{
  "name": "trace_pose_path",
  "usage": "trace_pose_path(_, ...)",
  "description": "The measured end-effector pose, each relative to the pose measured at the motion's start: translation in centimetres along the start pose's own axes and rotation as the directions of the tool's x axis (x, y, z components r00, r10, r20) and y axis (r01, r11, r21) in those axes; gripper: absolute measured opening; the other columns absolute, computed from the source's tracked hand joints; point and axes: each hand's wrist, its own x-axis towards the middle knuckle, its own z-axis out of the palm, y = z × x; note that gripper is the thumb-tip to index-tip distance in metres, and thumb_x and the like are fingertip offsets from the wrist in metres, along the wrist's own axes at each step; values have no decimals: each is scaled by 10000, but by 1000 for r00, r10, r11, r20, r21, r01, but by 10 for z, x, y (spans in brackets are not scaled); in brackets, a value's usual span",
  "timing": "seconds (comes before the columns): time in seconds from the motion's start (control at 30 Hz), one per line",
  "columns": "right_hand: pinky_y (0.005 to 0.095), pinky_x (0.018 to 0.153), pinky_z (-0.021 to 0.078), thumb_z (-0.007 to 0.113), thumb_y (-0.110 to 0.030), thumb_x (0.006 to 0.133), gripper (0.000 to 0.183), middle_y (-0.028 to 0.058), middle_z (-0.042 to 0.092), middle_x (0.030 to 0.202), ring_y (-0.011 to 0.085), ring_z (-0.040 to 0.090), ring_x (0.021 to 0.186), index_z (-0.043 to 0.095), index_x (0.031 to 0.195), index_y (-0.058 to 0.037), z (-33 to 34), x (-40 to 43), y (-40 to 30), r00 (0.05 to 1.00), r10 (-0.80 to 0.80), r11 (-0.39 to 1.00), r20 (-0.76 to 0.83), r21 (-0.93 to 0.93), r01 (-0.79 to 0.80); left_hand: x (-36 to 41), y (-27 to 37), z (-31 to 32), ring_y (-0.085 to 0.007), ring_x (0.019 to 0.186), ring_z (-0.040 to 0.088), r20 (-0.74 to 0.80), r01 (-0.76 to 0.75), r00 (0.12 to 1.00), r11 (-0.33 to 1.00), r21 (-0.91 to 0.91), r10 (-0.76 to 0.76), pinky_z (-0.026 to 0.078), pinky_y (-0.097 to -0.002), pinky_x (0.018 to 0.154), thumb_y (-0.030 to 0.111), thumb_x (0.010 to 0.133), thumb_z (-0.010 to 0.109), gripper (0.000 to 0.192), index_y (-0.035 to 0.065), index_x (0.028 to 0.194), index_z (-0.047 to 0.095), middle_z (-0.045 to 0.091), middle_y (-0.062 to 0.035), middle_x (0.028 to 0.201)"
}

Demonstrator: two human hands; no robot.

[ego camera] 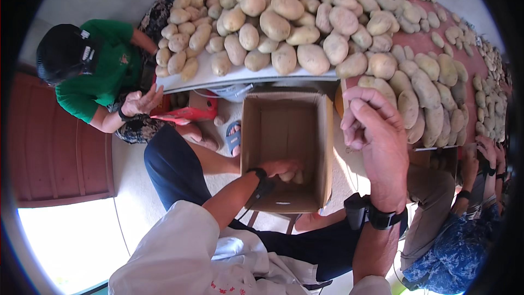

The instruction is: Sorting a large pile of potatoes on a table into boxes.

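Note:
My left hand (280, 168) reaches down inside an open cardboard box (245, 147) between my knees. It is at a couple of potatoes (291, 176) at the bottom; whether the fingers grip them is hard to tell. My right hand (370, 121) is raised at the table's near edge, its fingers curled, beside rows of long potatoes (425, 86). What lies inside those fingers, if anything, is hidden. A large heap of potatoes (275, 26) covers the table above the box. Both my wrists carry black bands with small devices.
A person in a green shirt (116, 55) sits at the left, one hand raised near a red bag (186, 115). At the right sit other people, their hands (487, 151) near the table's edge. The white table edge (254, 77) runs just beyond the box.

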Motion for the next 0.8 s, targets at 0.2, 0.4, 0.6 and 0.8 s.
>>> trace_pose_path(0.2, 207, 548, 369, 630, -175, 1030, 170, 20, 681, 799, 68, 594, 634, 719, 1127, -68, 0, 3, -1, 999, 2, 1000, 32, 23, -3, -51, 66, 31, -145, 938, 656, -20, -114, 993, 926, -359, 115, 569, -294, 734, 305, 1036, 626, 407, 63, 1362, 596, 647, -75, 1187)
trace_pose_path(0.4, 201, 534, 344, 622, -179, 1031, 166, -1, 667, 782, 56, 574, 625, 723, 1129, -90, -1, 1, -1, 999, -17, 1000, 41, 11, 16, -101, 149, 65, -144, 761, 655, -140, -298, 954, 823, -483, 264, 578, -311, 667, 312, 1027, 680, 409, 24, 1309, 609, 676, -81, 1077)
trace_pose_path(0.6, 200, 520, 336, 626, -169, 1029, 168, 12, 670, 789, 62, 580, 622, 723, 1132, -78, -7, -1, -1, 998, -29, 999, 50, 41, 27, -162, 278, 67, -159, 710, 665, -350, -555, 819, 784, -277, 456, 573, -301, 624, 244, 1002, 719, 360, 7, 1257, 626, 699, -85, 1014)
trace_pose_path(0.8, 214, 567, 398, 618, -176, 1027, 179, 30, 686, 810, 79, 602, 643, 720, 1128, -69, -12, -8, -6, 998, -23, 999, 54, 42, 21, -179, 428, 31, -151, 800, 679, -505, -734, 435, 618, 280, 746, 574, -294, 675, 193, 953, 758, 419, -9, 1287, 603, 699, -86, 1089)
